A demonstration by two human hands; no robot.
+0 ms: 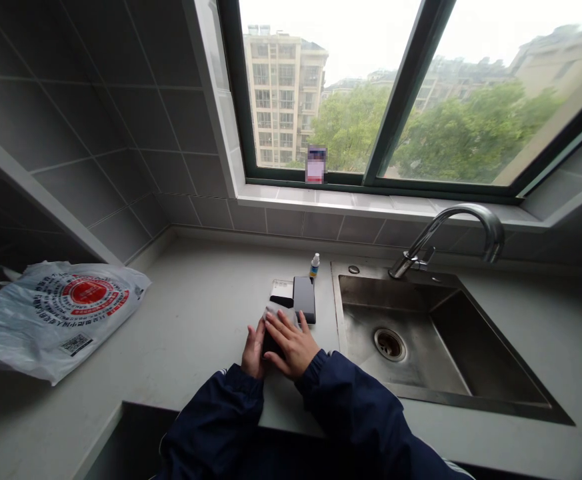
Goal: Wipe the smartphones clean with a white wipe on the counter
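My left hand (253,349) rests against the left side of a dark, flat phone-like object (271,345) on the counter, thumb and fingers stretched out. Over its top lies a thin whitish cloth or tissue (273,308). My right hand (293,343) lies flat across both with spread fingers, hiding much of them. Just beyond the fingertips are a black glossy rectangular slab (305,297) and a pale flat packet or case (281,288). Behind these stands a small bottle (315,265) with a white cap and a yellow and blue label.
To the right, a steel sink (453,399) is set into the counter (195,293), with a chrome faucet (463,212) behind it. A white plastic bag (71,313) with red print lies at the left. A blurred card (316,165) stands at the window.
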